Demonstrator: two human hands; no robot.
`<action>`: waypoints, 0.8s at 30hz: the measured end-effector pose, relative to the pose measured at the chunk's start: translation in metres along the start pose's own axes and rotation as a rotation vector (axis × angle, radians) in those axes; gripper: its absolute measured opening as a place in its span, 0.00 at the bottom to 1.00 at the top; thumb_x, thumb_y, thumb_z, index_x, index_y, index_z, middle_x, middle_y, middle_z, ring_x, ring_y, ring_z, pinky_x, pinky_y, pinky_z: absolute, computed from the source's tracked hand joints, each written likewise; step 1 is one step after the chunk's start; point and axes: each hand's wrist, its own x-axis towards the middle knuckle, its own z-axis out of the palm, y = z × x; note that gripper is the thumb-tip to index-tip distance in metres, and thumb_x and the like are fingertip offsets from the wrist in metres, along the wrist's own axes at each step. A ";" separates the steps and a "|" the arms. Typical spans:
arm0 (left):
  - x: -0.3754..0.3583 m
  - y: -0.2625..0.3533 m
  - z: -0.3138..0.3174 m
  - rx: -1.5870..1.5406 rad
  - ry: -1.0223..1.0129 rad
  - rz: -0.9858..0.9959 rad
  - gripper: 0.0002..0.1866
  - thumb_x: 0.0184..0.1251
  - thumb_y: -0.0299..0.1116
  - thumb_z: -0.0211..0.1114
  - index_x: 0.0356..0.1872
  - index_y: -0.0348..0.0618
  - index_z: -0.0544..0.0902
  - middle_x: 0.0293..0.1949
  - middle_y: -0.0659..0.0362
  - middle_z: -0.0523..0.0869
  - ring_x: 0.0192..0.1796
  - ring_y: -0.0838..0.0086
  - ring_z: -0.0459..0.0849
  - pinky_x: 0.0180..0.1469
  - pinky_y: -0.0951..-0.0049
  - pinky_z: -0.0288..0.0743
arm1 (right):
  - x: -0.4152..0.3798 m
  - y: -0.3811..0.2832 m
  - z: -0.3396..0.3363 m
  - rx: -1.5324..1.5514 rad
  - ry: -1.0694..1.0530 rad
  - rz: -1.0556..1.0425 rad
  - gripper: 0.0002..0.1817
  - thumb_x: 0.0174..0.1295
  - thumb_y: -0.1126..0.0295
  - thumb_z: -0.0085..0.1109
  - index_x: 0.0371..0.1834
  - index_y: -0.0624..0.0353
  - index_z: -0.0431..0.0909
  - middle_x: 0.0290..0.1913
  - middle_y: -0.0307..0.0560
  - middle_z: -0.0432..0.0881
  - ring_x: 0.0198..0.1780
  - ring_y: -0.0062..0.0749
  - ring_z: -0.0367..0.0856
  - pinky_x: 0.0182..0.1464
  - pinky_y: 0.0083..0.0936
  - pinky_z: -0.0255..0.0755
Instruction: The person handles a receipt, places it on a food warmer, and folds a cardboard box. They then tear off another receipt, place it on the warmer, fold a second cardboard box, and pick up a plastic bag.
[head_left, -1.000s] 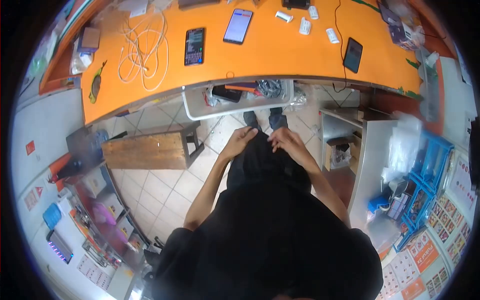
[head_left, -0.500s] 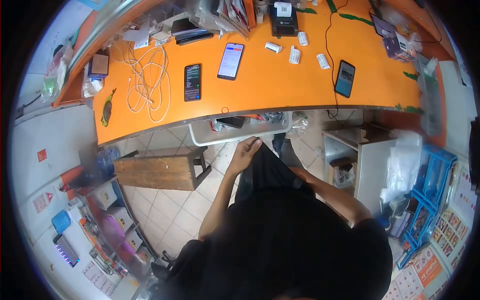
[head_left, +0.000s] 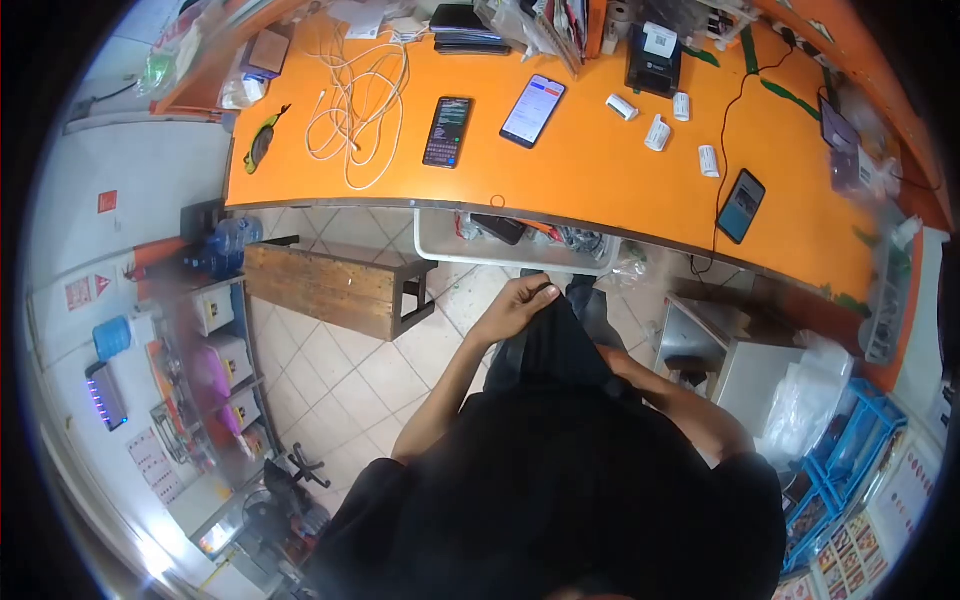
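My left hand (head_left: 518, 305) pinches the top corner of a piece of black cloth (head_left: 556, 345), which looks like the hem of my shirt, and pulls it out ahead of my body. My right hand (head_left: 615, 362) is at the cloth's right side, its fingers mostly hidden behind the fabric. Just past my left hand, a white tray (head_left: 432, 243) holding packets and a dark phone-like object sits under the desk edge. On the orange desk (head_left: 590, 180) lie a black phone (head_left: 447, 132), a lit phone (head_left: 533, 110) and a third phone (head_left: 741, 206).
A wooden bench (head_left: 320, 290) stands on the tiled floor at the left. White cable (head_left: 357, 110), a card printer-like black device (head_left: 653, 65) and small paper rolls (head_left: 657, 133) are on the desk. At the right are a cabinet (head_left: 760, 390) and blue crates (head_left: 845, 450).
The view has turned, so the desk and its items appear shifted right and up. My left hand still grips the cloth, and my right hand stays beside it.
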 end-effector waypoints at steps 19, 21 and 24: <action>0.025 -0.046 -0.011 -0.021 -0.043 -0.050 0.14 0.76 0.37 0.55 0.33 0.38 0.78 0.26 0.72 0.72 0.32 0.88 0.67 0.37 0.82 0.64 | 0.021 0.017 -0.012 0.317 0.136 0.001 0.27 0.73 0.59 0.46 0.69 0.65 0.62 0.68 0.51 0.68 0.69 0.35 0.65 0.69 0.28 0.58; 0.026 -0.041 -0.014 0.009 -0.046 -0.025 0.14 0.76 0.37 0.55 0.32 0.38 0.78 0.26 0.72 0.72 0.31 0.88 0.67 0.35 0.82 0.64 | 0.022 0.013 -0.015 0.313 0.136 0.001 0.27 0.73 0.59 0.46 0.68 0.65 0.63 0.68 0.51 0.68 0.68 0.35 0.65 0.69 0.28 0.58; 0.020 -0.027 -0.016 0.022 -0.037 -0.033 0.15 0.76 0.38 0.55 0.30 0.39 0.77 0.25 0.73 0.70 0.30 0.89 0.65 0.33 0.81 0.62 | 0.023 0.009 -0.019 0.310 0.113 0.014 0.27 0.73 0.59 0.47 0.68 0.65 0.63 0.68 0.51 0.68 0.68 0.35 0.66 0.69 0.28 0.58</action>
